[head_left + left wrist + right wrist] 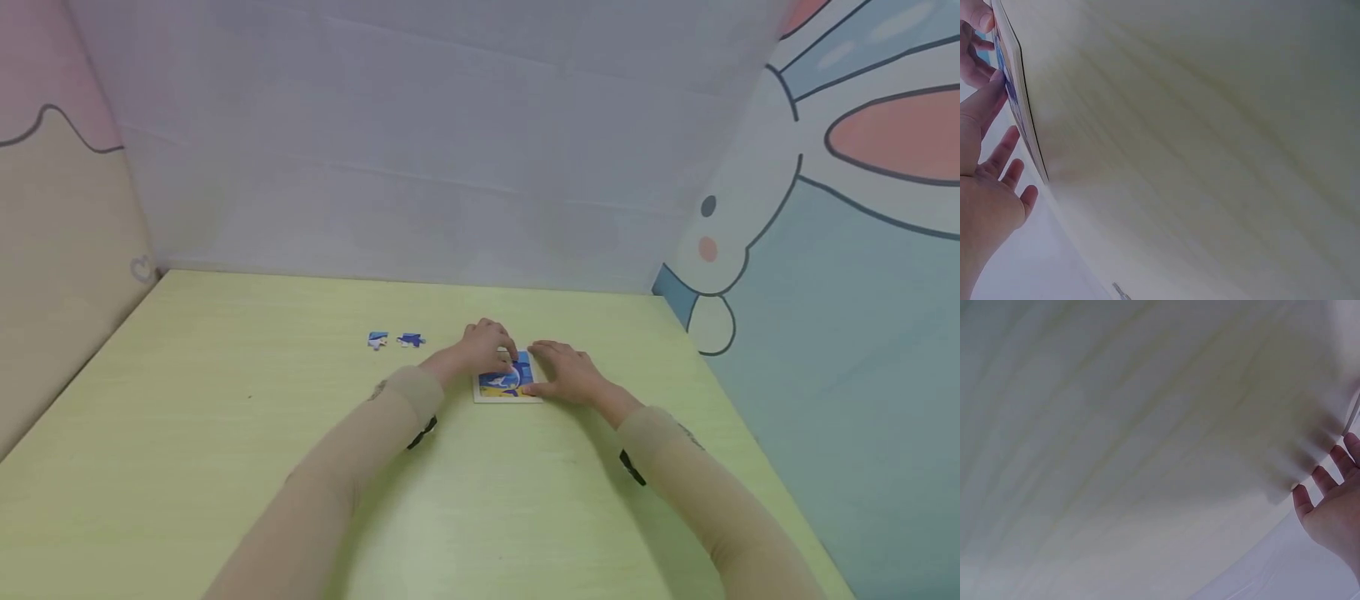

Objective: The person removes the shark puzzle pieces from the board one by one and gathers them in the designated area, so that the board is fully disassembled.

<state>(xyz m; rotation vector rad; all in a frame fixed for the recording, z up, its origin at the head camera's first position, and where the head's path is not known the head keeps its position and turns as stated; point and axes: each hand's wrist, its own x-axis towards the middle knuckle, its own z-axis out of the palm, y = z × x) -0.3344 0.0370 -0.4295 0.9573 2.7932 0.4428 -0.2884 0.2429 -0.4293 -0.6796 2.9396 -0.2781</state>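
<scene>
A small jigsaw puzzle [501, 385] in a white frame lies on the table, with a blue, white and yellow picture. My left hand [486, 346] reaches over its upper left part, fingertips touching the picture. In the left wrist view, the left hand [991, 187] has its lower fingers spread loosely, and the puzzle's frame [1029, 119] appears edge-on. At the right side of the puzzle rests my right hand [568, 372], thumb on the lower right of the frame. The right wrist view has the right hand [1335, 506] with fingers extended, their tips at the tabletop.
Two loose puzzle pieces, a blue and white one [377, 340] and a dark blue one [411, 340], lie left of the hands. The pale yellow table [187, 433] meets a plain cloth [405, 167] behind and a rabbit-printed cloth [825, 350] at the right.
</scene>
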